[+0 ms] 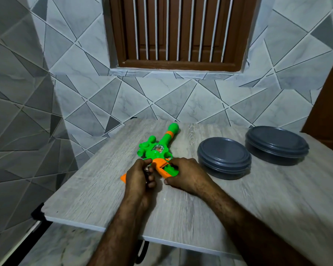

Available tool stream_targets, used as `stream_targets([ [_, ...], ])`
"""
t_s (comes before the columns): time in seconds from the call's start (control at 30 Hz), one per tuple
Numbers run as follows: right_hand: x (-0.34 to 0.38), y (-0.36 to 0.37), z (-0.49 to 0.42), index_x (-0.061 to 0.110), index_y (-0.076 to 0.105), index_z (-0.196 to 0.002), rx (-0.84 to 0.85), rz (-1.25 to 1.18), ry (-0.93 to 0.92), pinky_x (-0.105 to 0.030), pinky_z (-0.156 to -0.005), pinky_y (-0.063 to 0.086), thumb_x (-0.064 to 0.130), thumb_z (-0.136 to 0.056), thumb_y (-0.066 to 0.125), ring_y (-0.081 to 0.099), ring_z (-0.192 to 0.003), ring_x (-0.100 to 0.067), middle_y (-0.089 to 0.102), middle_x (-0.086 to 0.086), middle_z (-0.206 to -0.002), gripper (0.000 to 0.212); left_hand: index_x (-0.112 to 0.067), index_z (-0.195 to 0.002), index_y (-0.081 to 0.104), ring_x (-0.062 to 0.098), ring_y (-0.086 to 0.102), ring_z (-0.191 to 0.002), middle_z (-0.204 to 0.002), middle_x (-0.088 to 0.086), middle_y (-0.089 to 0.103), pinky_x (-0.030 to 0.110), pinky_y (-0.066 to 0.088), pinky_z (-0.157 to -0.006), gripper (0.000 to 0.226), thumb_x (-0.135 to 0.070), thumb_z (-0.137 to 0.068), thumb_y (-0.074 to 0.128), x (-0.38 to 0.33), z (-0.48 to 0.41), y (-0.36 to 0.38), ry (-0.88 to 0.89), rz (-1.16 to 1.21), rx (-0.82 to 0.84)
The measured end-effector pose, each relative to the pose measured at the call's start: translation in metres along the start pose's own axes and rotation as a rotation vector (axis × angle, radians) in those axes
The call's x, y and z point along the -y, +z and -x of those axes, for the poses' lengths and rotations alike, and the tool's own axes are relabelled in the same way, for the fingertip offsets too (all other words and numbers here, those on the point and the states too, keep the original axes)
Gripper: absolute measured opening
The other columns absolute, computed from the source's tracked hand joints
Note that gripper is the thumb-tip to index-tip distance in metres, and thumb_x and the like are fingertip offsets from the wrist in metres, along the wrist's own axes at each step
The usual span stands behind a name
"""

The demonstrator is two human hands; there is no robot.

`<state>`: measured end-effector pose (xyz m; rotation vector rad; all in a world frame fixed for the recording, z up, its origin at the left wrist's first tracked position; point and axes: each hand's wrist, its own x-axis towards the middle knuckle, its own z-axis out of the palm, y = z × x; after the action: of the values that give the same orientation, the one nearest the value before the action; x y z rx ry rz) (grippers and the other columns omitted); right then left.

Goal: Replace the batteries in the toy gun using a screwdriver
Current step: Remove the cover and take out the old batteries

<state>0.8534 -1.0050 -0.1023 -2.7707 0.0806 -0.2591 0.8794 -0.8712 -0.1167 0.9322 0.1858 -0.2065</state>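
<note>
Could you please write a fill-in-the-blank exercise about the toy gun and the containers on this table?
The green and orange plastic toy gun lies on the pale wood-grain table, its muzzle pointing ____ from the person.
With the nearer dark grey round lidded container and the farther one, the containers number ____.
Both stand to the ____ of the gun.
Missing words: away; two; right.

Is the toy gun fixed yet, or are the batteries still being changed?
Not yet. An orange piece, probably the battery cover, lies loose by the grip, so opening looks done. The left hand pinches a small shiny thing at the grip of the toy gun; the right hand holds it steady. Closing and screwing the cover are left.
</note>
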Motion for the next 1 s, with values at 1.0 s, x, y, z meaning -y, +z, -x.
stream_targets([
  [1.0, -0.023, -0.013, 0.034, 0.018, 0.065, -0.114, -0.117, -0.036, 0.298, -0.033, -0.088, 0.053, 0.021, -0.089, 0.065, 0.063, -0.105, -0.024, 0.069, -0.005, -0.113, 0.025, -0.004, -0.107, 0.058, 0.011, 0.053, -0.070, -0.084, 0.008, 0.054, 0.014, 0.048, -0.041, 0.018, 0.000, -0.098, 0.043, 0.019, 0.014, 0.041, -0.305, 0.366, 0.097],
])
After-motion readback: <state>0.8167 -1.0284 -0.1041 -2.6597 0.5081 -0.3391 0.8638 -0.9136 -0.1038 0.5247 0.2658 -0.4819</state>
